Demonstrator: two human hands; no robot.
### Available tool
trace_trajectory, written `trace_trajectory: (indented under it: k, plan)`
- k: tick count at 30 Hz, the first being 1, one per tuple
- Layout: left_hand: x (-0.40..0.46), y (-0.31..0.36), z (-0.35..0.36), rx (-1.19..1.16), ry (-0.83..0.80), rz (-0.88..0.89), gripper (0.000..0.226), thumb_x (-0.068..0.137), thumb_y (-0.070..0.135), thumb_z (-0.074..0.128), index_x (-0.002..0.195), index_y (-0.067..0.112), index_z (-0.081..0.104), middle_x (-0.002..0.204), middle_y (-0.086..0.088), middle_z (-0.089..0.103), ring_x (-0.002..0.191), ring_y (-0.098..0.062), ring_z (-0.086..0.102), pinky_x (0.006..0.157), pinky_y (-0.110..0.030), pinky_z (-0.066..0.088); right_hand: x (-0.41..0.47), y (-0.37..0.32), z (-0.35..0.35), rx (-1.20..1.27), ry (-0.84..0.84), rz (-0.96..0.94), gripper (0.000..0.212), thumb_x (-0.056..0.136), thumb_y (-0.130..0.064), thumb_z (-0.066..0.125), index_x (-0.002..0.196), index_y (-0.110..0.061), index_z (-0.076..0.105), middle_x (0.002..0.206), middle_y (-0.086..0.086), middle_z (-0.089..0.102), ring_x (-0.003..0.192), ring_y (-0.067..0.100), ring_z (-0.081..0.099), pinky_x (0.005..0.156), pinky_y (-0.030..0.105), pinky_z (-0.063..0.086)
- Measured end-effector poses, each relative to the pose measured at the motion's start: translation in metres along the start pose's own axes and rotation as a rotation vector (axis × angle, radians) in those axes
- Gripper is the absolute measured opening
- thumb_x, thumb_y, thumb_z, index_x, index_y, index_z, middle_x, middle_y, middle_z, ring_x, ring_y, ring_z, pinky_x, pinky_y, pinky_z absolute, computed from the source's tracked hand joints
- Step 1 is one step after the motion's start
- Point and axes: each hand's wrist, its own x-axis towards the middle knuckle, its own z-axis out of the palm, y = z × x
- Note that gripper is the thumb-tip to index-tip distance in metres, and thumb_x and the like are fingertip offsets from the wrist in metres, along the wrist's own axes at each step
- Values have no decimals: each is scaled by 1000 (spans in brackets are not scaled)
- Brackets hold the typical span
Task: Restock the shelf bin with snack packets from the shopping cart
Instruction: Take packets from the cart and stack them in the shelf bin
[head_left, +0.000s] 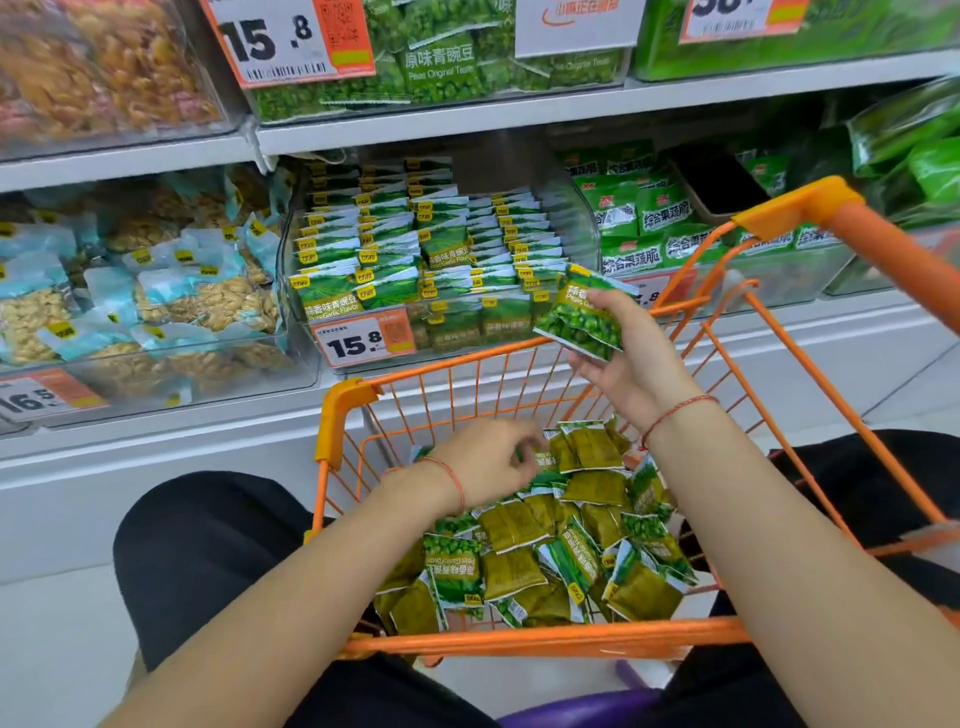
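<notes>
An orange wire shopping cart (550, 638) stands in front of me, its bottom covered with several green pea snack packets (524, 551). My right hand (631, 358) holds a small stack of these packets (582, 312) above the cart's far rim, just in front of the clear shelf bin (306, 244). That bin holds neat rows of the same green packets (426, 244). My left hand (488, 460) reaches down into the cart with fingers curled over the pile, blurred; whether it grips a packet is unclear.
A bin of blue nut packets (140, 291) sits left of the target bin, and a bin of green vegetable-crisp bags (649, 218) sits right. Price tags (363, 338) hang on the bin fronts. Another shelf (415, 130) runs above. My knees flank the cart.
</notes>
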Motion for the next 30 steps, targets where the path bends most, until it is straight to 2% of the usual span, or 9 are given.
trace_trajectory:
  k: [4,7,10,15,17,19,22,25,30]
  plan:
    - [2,-30,50,526,-673,-128,98,77,23,75,151,26,11,148,-13,30,129,-32,40,98,-44,45,1,1,0,5,49,-2,8,90,-23,60,88,-17,57,88,5,59,75,19,58,60,25,51]
    - [-5,-34,65,607,-665,-76,97,84,18,68,149,41,-1,158,-8,6,135,-37,33,97,-44,46,1,0,-1,62,54,-15,7,90,-23,60,90,-17,57,94,7,58,81,21,58,60,26,50]
    - [-3,-35,66,626,-630,-40,81,90,14,60,148,42,12,156,-9,14,130,-37,39,95,-43,46,2,-1,-2,101,37,-4,5,91,-22,59,89,-18,57,96,6,58,85,22,57,60,26,50]
    - [12,-19,23,165,-490,-181,50,95,33,54,140,14,42,134,-10,51,118,-26,51,88,-30,41,4,-1,-4,37,89,-18,9,90,-26,60,94,-18,57,114,10,58,83,21,58,55,25,51]
    - [11,-10,4,-222,-459,-201,40,94,31,57,127,10,51,95,-6,64,94,-11,63,75,-21,46,7,-1,-5,28,174,-41,27,88,-29,61,111,-15,57,130,12,52,84,22,58,52,23,50]
    - [6,0,-12,-503,-361,-183,22,94,24,57,113,14,51,63,-3,37,55,-4,46,52,-16,36,9,-3,-7,31,251,-75,49,88,-30,61,131,-10,49,135,13,47,81,20,56,48,21,49]
    - [-1,11,-30,-835,-200,-205,6,95,19,54,97,18,49,70,5,36,49,-4,43,46,-19,35,11,-4,-9,-53,288,-158,68,89,-32,60,146,-11,30,146,7,35,88,16,55,48,20,50]
    - [-5,16,-42,-1237,-42,-300,42,80,25,65,117,20,46,105,6,50,49,-14,59,43,-19,43,5,-3,-4,-149,188,-196,80,90,-27,62,151,-12,13,153,5,26,106,15,49,60,24,56]
    - [-3,9,-47,-1279,439,-282,77,85,20,62,147,-2,22,119,-16,57,41,-8,46,39,-18,39,-7,11,7,-362,-63,-245,37,87,-22,67,117,-18,46,110,-7,54,107,9,56,78,33,56]
